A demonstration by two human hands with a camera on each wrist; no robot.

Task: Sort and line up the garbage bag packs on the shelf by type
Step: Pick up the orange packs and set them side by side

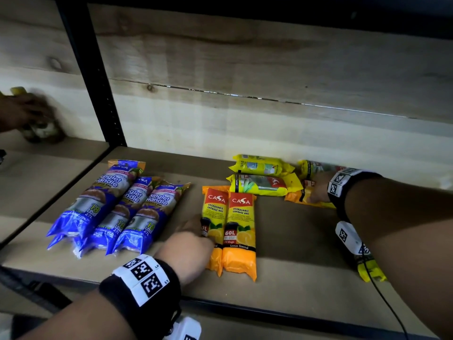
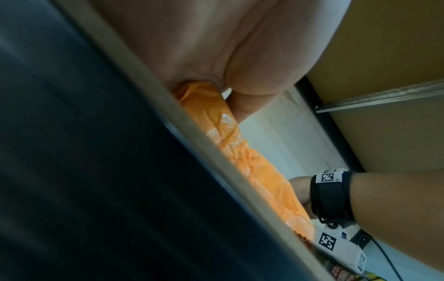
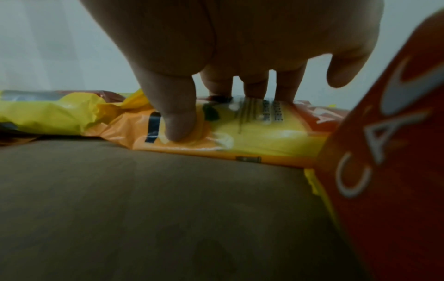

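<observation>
Three blue Singlet Handle packs (image 1: 117,209) lie side by side at the shelf's left. Two orange Casa packs (image 1: 241,231) lie parallel in the middle. My left hand (image 1: 193,231) grips the left one (image 1: 213,212) at its left edge; the left wrist view shows its orange plastic (image 2: 216,121) coming out from under my palm (image 2: 216,76). At the back right my right hand (image 1: 316,192) pinches a third orange pack (image 1: 296,196), thumb (image 3: 179,125) on its near edge and fingertips on the far side of the pack (image 3: 259,136). Yellow packs (image 1: 262,175) lie behind it.
Another yellow pack (image 1: 370,271) lies under my right forearm near the shelf's front edge (image 1: 269,307); its red Casa label (image 3: 384,152) fills the right wrist view's right side. A black upright (image 1: 98,77) divides the bays. Someone else's hand (image 1: 22,114) holds a jar in the left bay.
</observation>
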